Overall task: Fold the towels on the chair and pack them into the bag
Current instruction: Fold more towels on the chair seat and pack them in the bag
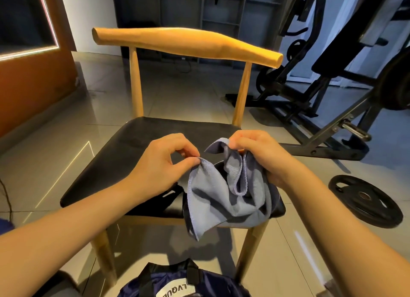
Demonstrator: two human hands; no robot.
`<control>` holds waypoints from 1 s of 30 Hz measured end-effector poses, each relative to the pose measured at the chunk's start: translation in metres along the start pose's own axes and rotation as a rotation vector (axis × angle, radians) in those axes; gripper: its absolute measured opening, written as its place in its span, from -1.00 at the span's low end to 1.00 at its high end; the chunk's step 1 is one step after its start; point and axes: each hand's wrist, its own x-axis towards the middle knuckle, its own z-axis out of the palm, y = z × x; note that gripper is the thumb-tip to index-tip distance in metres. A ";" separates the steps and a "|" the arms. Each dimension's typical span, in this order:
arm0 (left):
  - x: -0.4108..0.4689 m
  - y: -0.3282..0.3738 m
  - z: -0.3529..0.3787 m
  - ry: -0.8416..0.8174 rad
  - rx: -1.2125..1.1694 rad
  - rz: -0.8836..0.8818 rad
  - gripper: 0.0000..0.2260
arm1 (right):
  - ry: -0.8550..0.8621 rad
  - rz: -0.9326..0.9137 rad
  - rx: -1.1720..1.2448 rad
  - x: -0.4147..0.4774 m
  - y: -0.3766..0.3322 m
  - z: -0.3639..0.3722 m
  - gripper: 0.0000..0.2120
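Observation:
A grey-blue towel [213, 197] hangs crumpled above the front right of the black chair seat [133, 146]. My left hand [164, 163] pinches one edge of it between thumb and forefinger. My right hand [261, 154] grips a bunched part of the same towel, with one corner sticking up beside the thumb. A dark cloth item [166, 199] lies on the seat under my left wrist, partly hidden. The navy bag [184, 283], with a white label and black straps, sits on the floor at the bottom, in front of the chair.
The chair has a wooden backrest [186, 44] and wooden legs. Black gym equipment [332, 81] stands to the right, and a weight plate [365, 200] lies on the tiled floor beside the chair. An orange wall panel [33, 75] is at the left.

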 end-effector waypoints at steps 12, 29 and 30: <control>0.007 0.018 0.013 0.126 -0.295 -0.186 -0.94 | -0.046 -0.036 0.227 -0.008 -0.007 0.004 -0.87; 0.014 0.023 0.017 0.179 -0.429 -0.213 -0.94 | -0.106 -0.018 0.228 -0.013 -0.006 -0.001 -0.83; 0.015 0.023 0.017 0.172 -0.434 -0.215 -0.94 | -0.107 -0.018 0.229 -0.013 -0.006 -0.001 -0.83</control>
